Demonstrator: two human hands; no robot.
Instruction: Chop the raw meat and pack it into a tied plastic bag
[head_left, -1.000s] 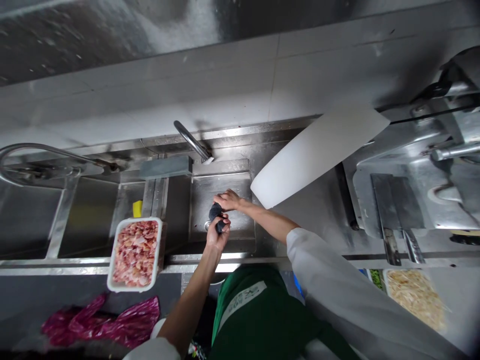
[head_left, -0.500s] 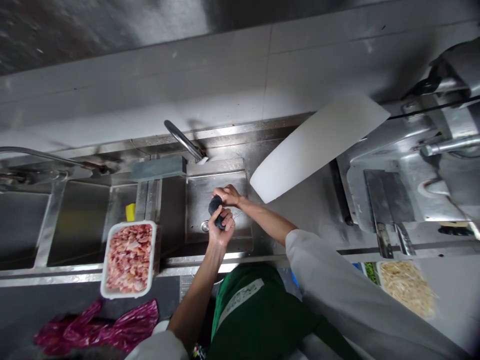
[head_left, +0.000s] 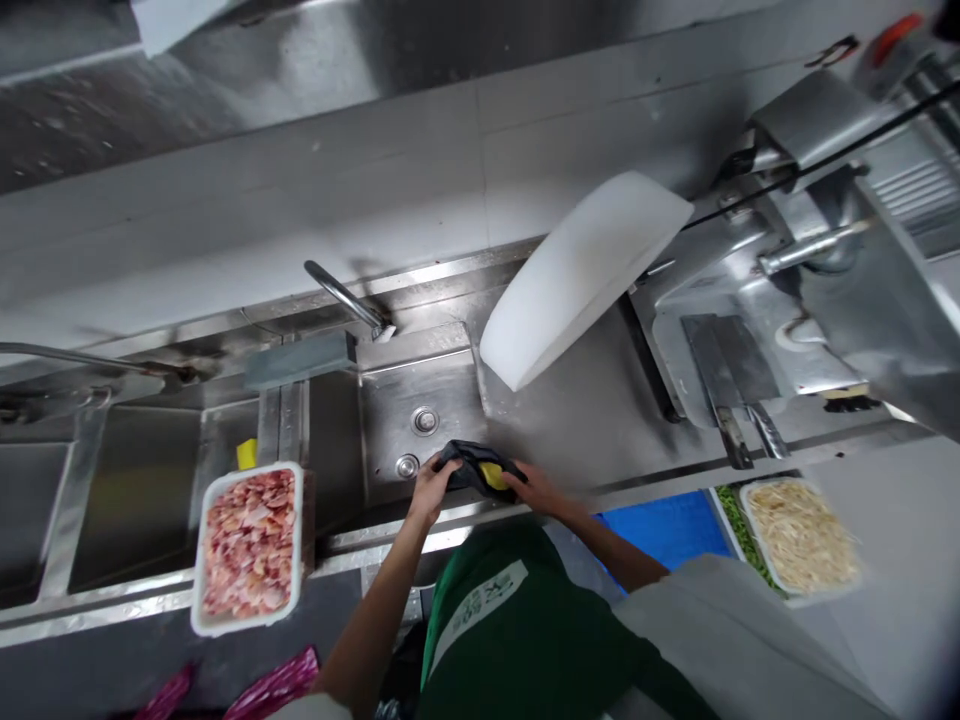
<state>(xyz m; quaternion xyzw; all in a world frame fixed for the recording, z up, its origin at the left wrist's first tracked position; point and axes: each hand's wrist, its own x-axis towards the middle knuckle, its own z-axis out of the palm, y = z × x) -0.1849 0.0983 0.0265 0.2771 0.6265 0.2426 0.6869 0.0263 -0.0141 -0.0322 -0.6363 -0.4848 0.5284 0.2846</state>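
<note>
A dark cloth (head_left: pixel 466 466) is stretched between my two hands over the front edge of the sink (head_left: pixel 390 390). My left hand (head_left: pixel 431 490) grips its left end, thumb on top. At the other end, my right hand (head_left: pixel 538 490) has its fingers closed on the cloth. A yellow patch (head_left: pixel 493 475) shows in the middle of the cloth; whether it is a separate piece or part of the cloth I cannot tell. Behind the hands are the sink's drain (head_left: pixel 424 420) and the faucet (head_left: pixel 349 298).
A white tub of cut raw meat (head_left: pixel 201 580) stands to the left, near a yellow block (head_left: pixel 246 454). A thick white cutting board (head_left: pixel 577 275) leans at the back right. Two cleavers (head_left: pixel 727 370) lie farther right, above a tub of pale shreds (head_left: pixel 799 535).
My hands have moved from squeezing the balled cloth over the basin toward the front edge and apart. The cloth is now opened out, showing yellow. The view has shifted.
</note>
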